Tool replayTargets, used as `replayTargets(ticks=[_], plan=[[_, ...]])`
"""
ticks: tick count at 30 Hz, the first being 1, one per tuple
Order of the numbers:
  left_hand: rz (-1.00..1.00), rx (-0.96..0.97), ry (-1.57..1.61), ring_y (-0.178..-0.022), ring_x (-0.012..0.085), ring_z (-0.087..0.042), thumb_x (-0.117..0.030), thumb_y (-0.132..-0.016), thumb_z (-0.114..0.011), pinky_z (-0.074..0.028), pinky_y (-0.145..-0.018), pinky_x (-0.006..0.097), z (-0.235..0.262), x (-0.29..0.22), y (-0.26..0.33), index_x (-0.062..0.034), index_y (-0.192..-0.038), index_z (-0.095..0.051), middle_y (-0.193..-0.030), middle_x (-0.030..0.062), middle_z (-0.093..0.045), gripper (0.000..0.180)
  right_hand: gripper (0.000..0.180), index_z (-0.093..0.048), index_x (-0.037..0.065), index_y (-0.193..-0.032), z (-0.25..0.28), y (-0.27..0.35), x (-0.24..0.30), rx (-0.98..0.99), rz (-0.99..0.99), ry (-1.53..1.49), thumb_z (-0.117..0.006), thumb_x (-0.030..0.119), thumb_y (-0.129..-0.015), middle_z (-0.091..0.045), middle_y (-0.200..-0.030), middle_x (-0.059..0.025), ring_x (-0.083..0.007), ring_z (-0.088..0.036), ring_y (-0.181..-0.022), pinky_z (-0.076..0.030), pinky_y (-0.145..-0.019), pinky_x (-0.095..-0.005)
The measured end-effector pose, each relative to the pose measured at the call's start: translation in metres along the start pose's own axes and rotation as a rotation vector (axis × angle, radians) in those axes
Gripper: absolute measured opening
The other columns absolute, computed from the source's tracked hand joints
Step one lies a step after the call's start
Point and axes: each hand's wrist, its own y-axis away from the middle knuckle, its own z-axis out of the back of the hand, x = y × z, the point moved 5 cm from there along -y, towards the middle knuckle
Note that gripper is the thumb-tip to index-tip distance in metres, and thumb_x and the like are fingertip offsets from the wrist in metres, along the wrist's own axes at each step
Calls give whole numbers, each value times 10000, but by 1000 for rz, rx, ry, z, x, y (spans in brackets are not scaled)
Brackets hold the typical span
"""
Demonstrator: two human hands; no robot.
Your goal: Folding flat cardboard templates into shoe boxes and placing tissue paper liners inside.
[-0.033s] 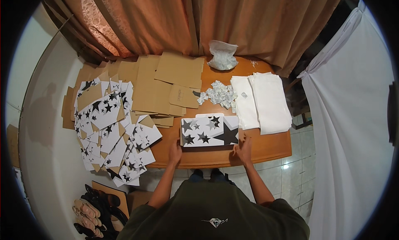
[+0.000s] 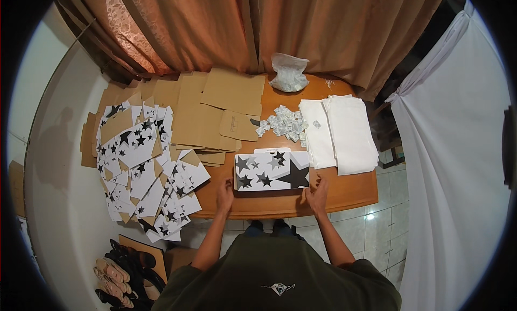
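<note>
Star-printed box point(image 2: 272, 171) — white with black and grey stars, lying flat near the surface's point(image 2: 344, 195) near edge | left hand point(image 2: 225, 195) at its near-left corner, right hand point(image 2: 318, 192) at its near-right corner, fingers spread, touching, not clenched | flat star-printed sheets point(image 2: 142, 165) piled left | white folded stacks point(image 2: 339, 133) right — brown cardboard point(image 2: 215, 109) far.

A white box point(image 2: 272, 171) printed with black and grey stars lies flat near the wooden table's point(image 2: 344, 195) front edge.

The single head view looked steeply down from above the person, facing the wooden table point(image 2: 344, 195) beyond both hands, at arm's length.
</note>
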Motion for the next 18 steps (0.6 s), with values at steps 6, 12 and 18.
replayTargets(ticks=[6, 12, 18], plan=[[-479, -185, -275, -1274, 370, -511, -178, -989, -555, -377, -1074, 479, -1, -156, -55, -30, -1277, -586, -1305, 184, -594, 325, 599, -467, 0, -1372, -15, 3, 88, 240, 116, 24, -698, 285, -899, -479, -1229, -252, -450, -568, -1077, -481, -930, -512], [-284, 372, -686, -1265, 251, -529, -289, -871, -717, -295, -1075, 541, -46, -150, -85, -130, -1239, -613, -1263, 115, -623, 414, 697, -431, -31, -1400, -37, 13, 102, 284, -26, 73, -694, 387, -908, -397, -1350, -313, -498, -503, -1203, -462, -991, -516], [24, 562, -628, -1231, 274, -556, -430, -882, -705, -322, -1039, 573, -23, -173, -65, -99, -1053, -709, -1223, 123, -643, 373, 812, -325, -49, -1452, -34, 4, 91, 120, 5, -40, -745, 341, -877, -307, -1412, -337, -525, -444, -1257, -436, -1042, -514]])
